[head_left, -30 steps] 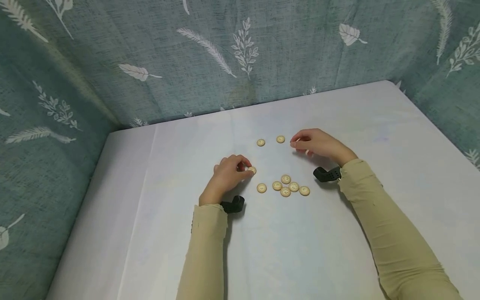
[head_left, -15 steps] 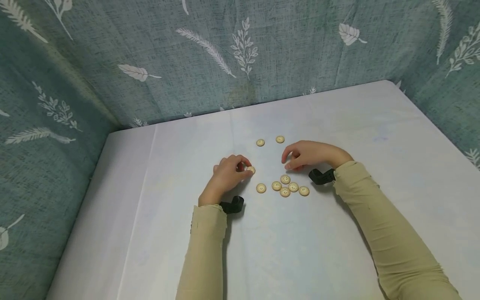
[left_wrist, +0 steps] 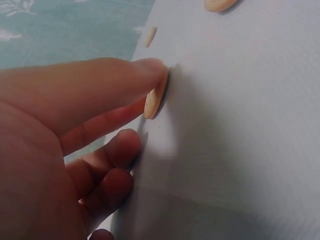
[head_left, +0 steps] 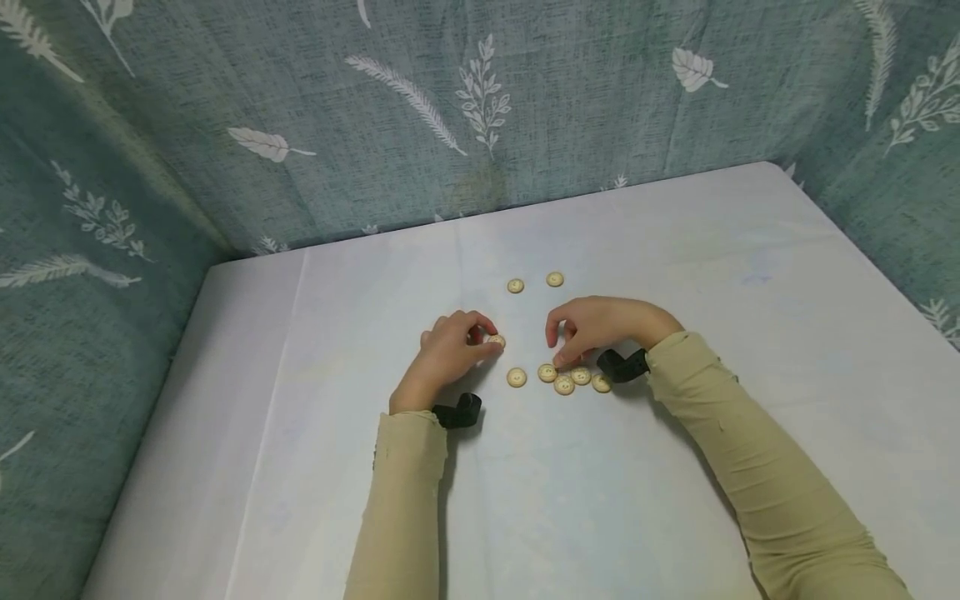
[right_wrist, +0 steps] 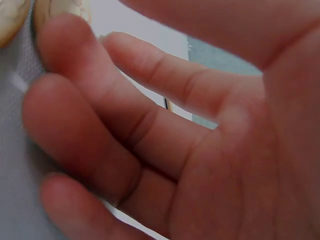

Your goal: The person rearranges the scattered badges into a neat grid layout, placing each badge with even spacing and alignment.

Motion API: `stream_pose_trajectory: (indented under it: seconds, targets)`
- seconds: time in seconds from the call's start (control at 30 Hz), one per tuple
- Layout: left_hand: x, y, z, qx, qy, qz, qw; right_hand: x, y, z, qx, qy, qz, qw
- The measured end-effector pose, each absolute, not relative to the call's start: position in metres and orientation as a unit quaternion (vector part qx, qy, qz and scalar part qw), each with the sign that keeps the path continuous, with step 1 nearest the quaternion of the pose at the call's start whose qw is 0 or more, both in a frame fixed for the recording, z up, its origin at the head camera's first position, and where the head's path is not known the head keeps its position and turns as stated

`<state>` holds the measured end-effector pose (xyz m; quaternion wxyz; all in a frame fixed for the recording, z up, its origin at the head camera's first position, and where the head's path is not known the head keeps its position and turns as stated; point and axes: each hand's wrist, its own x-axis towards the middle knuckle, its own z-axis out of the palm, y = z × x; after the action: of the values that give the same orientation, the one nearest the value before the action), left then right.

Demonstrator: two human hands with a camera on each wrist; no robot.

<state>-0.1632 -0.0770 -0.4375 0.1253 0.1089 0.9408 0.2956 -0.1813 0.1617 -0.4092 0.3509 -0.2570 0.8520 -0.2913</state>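
Note:
In the head view my left hand (head_left: 448, 354) pinches a round tan button (head_left: 496, 341) between thumb and index finger; the left wrist view shows that button (left_wrist: 156, 97) on the white cloth, the thumb (left_wrist: 150, 67) on its edge. My right hand (head_left: 600, 327) is over the back of a small group of similar buttons (head_left: 564, 385), fingers loosely bent, thumb tip beside one button (head_left: 547, 372). Another of the group is hidden beneath this hand. In the right wrist view the fingertips partly cover a button (right_wrist: 60, 9); no button shows gripped there.
Two buttons lie farther back, one on the left (head_left: 515, 286) and one on the right (head_left: 555, 279). A single button (head_left: 517, 377) sits left of the group. Black wrist cameras (head_left: 459, 412) hang close above the white tabletop (head_left: 337, 467). Patterned green curtains (head_left: 420, 183) stand behind it.
My right hand has come from beside the back right button toward me and left, over the button group. The left hand keeps its pinch in place. The head view has shifted slightly.

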Motion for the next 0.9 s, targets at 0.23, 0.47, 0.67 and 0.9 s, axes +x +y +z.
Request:
stream_pose_trajectory:
  seconds: [0.23,0.47,0.67,0.9]
  targets:
    - [-0.1646,-0.0779,-0.4356,0.119,0.941,0.289,0.127,-0.1784,0.1589,-0.4038,-0.268,0.865,-0.257,0.338]
    - [-0.1643,-0.0767,-0.4335,0.119,0.942,0.286,0.129,-0.1773,0.1587,-0.4053,-0.278,0.871,-0.241,0.325]
    - [-0.1621,-0.0763,-0.4348,0.112,0.944,0.282,0.131,-0.1749,0.1571,-0.4051,-0.276,0.873,-0.236,0.324]
    - [-0.1596,-0.0769,-0.4351,0.117,0.943,0.284,0.124,-0.1723,0.1558,-0.4047,-0.272,0.874,-0.239,0.324]
